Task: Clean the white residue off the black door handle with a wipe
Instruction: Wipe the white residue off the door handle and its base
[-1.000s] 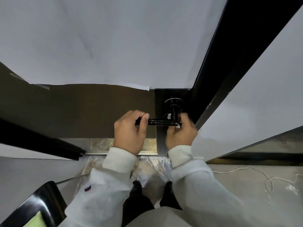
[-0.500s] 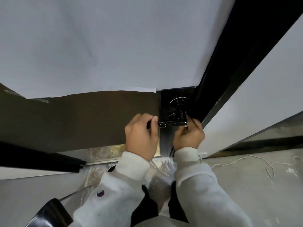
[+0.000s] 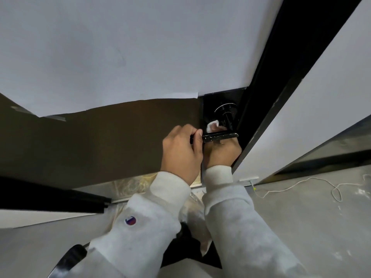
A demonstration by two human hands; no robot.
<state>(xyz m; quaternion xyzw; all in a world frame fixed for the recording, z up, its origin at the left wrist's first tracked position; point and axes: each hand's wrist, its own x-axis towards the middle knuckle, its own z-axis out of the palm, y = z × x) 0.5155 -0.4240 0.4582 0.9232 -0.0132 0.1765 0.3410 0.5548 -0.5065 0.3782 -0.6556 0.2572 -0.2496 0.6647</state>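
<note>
Single head-worn wide-angle view. It looks forward and steeply down along the door (image 3: 100,137), close in, with the door handle (image 3: 219,136) near frame centre. Both sleeves enter from the bottom edge. The floor (image 3: 311,217) fills the lower right. Straight edges bow toward the frame borders.

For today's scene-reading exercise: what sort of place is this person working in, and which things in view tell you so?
Probably a room under renovation or painting. White masking paper covers the door, plastic sheeting lies on the dusty floor, and a loose white cord trails across the floor.
</note>
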